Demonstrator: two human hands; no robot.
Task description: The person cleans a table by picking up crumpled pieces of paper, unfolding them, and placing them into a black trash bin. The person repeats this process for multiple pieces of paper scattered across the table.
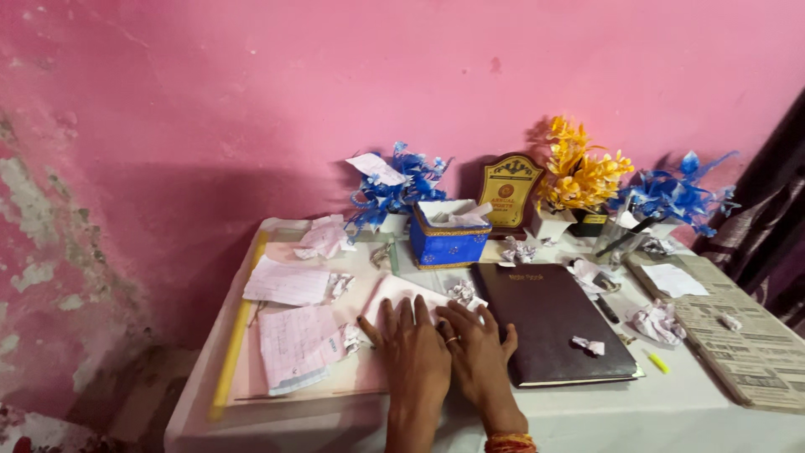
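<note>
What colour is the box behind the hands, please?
Blue with gold trim: the box, in the head view.

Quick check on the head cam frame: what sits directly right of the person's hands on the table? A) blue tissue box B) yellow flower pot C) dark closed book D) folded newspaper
C: the dark closed book lies flat just right of the right hand, whose fingers reach its left edge, while the left hand rests flat on pink paper.

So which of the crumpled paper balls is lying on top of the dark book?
The small crumpled paper ball near the dark book's right edge; the others lie on the table or on papers.
</note>
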